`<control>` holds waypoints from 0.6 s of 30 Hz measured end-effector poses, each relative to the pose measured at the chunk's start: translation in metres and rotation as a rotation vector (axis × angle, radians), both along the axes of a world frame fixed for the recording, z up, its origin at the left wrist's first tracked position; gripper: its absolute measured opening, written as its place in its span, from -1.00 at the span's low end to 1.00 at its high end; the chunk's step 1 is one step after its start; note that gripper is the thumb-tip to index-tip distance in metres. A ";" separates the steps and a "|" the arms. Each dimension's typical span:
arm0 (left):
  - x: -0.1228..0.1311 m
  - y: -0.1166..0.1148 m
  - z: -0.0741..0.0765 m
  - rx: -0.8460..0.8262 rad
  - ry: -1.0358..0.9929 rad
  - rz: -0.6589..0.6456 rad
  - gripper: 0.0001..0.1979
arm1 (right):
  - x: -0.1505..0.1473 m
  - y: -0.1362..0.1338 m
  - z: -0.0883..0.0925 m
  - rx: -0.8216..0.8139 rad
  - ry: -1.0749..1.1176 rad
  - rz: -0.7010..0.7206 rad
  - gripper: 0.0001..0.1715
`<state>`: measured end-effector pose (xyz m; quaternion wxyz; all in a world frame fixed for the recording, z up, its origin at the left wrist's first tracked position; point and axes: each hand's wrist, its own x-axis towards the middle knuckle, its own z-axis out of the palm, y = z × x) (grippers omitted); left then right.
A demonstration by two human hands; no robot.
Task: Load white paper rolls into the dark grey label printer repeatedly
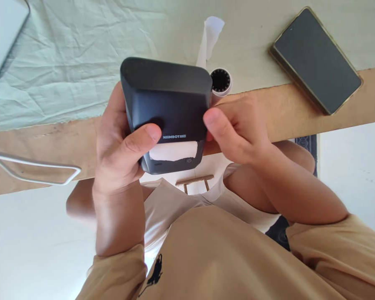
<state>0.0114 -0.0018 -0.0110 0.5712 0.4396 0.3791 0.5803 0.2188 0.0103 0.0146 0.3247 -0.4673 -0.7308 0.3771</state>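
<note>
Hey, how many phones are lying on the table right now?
1. The phone lies screen-up at the table's far right edge, apart from the label printer held by the left hand and right hand.

Black label printer point(167, 104), white label at its slot, held above the table edge.

Left hand point(118, 137) grips the black rounded plastic label printer point(167, 112), thumb across its front above a white paper strip point(173, 151). Right hand point(237, 129) pinches its right side. Behind it, a white paper roll point(220, 81) and dark flat smartphone point(315, 60) rest on the table point(300, 112).
</note>
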 end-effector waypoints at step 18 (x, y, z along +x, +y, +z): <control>-0.004 0.001 0.001 0.052 0.001 -0.117 -0.51 | -0.004 0.001 -0.005 0.082 -0.077 -0.049 -0.05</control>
